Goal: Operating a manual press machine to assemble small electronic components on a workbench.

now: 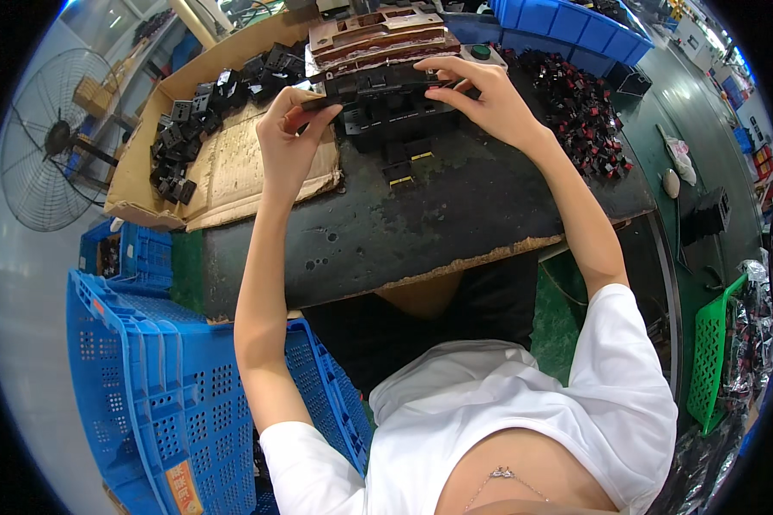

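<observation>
Fingers of both hands pinch a long black part [378,84] by its ends: left hand [290,129] closed on the left end, right hand [481,96] on the right. It's held just above a black fixture [395,120] on the bench [404,223]. Risk: end-only grip lets it tilt and seat crooked, or slip into the loose black pieces [575,103] beside.

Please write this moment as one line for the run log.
left hand: holds black tray, left end | right hand: holds right end | tray: above bench | black parts: in cardboard box
</observation>
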Demonstrator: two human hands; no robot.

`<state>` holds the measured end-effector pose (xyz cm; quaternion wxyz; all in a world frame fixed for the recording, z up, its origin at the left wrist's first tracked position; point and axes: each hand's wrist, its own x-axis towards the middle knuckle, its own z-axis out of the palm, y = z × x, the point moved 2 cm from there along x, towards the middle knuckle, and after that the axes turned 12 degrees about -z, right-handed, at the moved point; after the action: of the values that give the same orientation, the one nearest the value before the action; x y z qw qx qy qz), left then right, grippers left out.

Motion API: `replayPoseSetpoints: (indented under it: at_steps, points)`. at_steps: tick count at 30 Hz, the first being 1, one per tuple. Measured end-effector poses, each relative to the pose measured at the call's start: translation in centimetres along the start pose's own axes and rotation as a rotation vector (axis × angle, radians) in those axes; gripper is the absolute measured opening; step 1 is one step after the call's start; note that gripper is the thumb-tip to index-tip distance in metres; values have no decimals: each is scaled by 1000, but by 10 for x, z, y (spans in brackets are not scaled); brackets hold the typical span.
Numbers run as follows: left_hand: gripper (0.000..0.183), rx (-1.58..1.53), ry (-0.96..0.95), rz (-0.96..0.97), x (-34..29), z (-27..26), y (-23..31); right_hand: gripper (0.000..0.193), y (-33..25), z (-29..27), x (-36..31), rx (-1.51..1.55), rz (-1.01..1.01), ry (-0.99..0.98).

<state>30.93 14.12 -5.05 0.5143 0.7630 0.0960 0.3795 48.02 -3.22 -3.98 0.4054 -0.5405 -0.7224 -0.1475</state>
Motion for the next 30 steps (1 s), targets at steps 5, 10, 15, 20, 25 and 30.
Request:
replayPoseSetpoints:
  at_steps: [5,10,15,20,25,30]
  points:
    - [15,25,15,15,0,1,2,33,1,0,0,2,7,-5]
    - [14,20,13,2,-1,2,4,33,2,1,-1,-16,2,-4]
    - [14,38,10,11,0,1,2,32,4,1,-1,-10,14,-16]
    - [14,38,15,3,0,0,2,29,0,1,0,7,34,12]
    - [16,-14,-38,-138,-2,3,16,25,2,0,-4,324,285,66]
    - [18,-283,-214,-300,-3,-1,4,26,11,5,-10,867,711,195]
